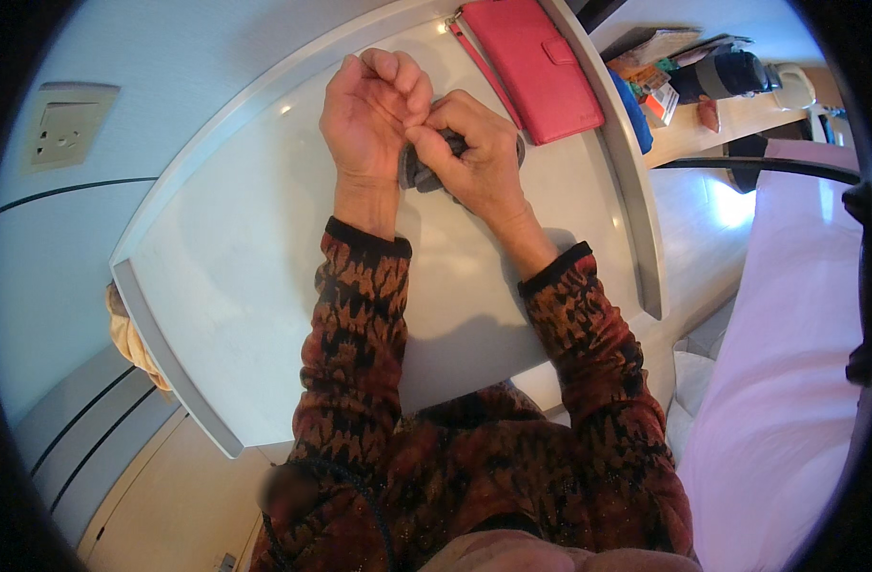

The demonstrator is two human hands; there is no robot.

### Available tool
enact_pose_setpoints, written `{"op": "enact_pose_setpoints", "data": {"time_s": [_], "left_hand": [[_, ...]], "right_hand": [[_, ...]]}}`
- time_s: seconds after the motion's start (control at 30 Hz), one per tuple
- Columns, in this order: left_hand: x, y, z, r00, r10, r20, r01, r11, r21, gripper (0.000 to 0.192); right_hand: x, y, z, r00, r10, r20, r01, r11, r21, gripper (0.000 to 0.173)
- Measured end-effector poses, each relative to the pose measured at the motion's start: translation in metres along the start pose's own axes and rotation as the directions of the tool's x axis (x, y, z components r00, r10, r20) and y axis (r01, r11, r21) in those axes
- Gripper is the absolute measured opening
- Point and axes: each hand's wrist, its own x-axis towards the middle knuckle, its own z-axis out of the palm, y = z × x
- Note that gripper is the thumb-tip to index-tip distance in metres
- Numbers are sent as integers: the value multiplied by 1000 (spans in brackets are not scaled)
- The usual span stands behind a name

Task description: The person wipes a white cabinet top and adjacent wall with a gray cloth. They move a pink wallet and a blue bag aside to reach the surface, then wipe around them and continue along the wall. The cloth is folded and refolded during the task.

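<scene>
My left hand (374, 118) is held palm up over the white tabletop (243, 236), its fingers loosely curled and nothing visible on the palm. Beside it, my right hand (477, 154) has its thumb and index finger pinched together, right against the curled fingers of the left. Whether anything small sits between those fingertips is hidden. Beneath and behind the right hand lies a dark grey item (423, 177), apparently folded cloth, mostly covered by that hand. A pink wallet (532, 75) with a strap and a clasp tab rests on the table beyond the right hand.
A raised rim (625, 179) borders the table. To the right, a wooden shelf (736, 125) carries a dark bottle (718, 77), small boxes and papers. Pink fabric (779, 343) spreads at the far right. A wall socket (68, 129) is at left; tan cloth (132, 336) hangs beside the table.
</scene>
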Motion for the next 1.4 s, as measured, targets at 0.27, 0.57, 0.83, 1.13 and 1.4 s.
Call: {"op": "enact_pose_setpoints", "data": {"time_s": [0.27, 0.57, 0.83, 1.13, 1.4], "left_hand": [[-3, -4, 10, 995, 96, -32, -87, 976, 198, 31], [-1, -5, 6, 993, 113, 44, -119, 977, 176, 37], [-1, -3, 7, 989, 143, -35, -129, 955, 269, 38], [-2, -10, 14, 959, 277, -57, -176, 742, 646, 33], [-4, -18, 18, 909, 387, 153, -363, 556, 748, 18]], "right_hand": [[-1, 1, 0, 1000, -8, -9, 9, 1000, 27, 8], [-2, 1, -1, 998, -57, -3, 57, 998, 31, 9], [-1, 2, 1, 998, -27, -55, 26, 1000, -17, 12], [-3, 1, 2, 995, -32, -90, 26, 998, -62, 4], [-2, -1, 1, 996, -14, -86, -2, 981, -192, 4]]}}
